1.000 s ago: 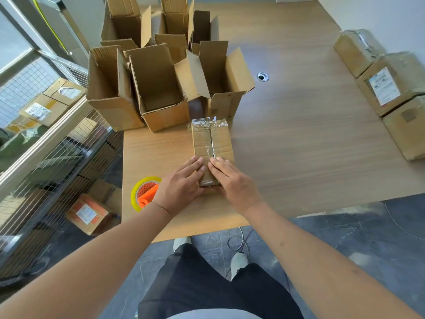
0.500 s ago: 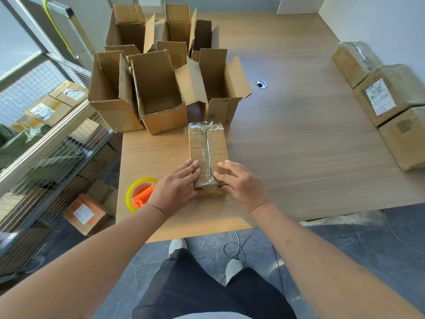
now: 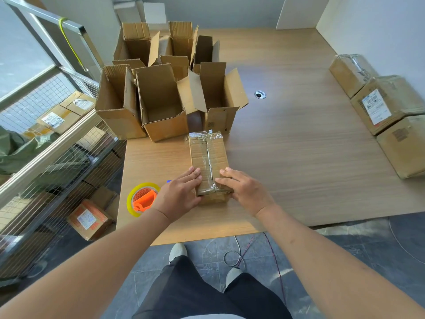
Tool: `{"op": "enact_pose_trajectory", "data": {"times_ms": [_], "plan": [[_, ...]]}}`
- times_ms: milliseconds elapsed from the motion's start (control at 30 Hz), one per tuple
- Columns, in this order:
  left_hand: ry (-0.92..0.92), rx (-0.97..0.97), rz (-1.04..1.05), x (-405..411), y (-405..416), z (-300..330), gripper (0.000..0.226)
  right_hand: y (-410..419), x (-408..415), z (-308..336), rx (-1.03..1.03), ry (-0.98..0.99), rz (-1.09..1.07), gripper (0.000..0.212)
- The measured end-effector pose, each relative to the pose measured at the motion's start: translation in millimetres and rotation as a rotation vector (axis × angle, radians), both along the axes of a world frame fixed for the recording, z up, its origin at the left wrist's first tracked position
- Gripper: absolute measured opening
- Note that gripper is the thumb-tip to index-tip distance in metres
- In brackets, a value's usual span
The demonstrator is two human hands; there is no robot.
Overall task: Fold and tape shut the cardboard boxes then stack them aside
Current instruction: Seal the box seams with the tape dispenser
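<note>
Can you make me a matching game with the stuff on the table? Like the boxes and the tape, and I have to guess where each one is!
Things:
1. taped box
2. tape roll
3. open boxes
4. stacked boxes

Places or states:
A. along the table's right edge by the wall
B. flaps up, at the back left
C. under both hands
D. left of the left hand, near the table's front edge

Pairs: 1-C, 2-D, 3-B, 4-A

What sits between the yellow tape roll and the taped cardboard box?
In the head view, the left hand lies between the yellow tape roll and the taped cardboard box, touching the box.
</note>
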State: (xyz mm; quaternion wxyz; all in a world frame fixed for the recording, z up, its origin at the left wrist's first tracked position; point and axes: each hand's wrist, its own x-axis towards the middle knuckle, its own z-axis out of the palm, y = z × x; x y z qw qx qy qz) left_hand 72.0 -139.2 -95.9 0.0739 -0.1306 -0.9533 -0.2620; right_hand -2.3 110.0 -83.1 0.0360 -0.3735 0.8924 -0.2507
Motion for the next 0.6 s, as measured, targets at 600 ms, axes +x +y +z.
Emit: {"op": "enact_pose_trajectory", "data": {"times_ms": [600], "plan": [[-0.001,-0.019,-0.016,-2.7,37.1,14.9,0.053,19.9,32.3,14.9,0.076,-0.261,-0.65,0.054]]}}
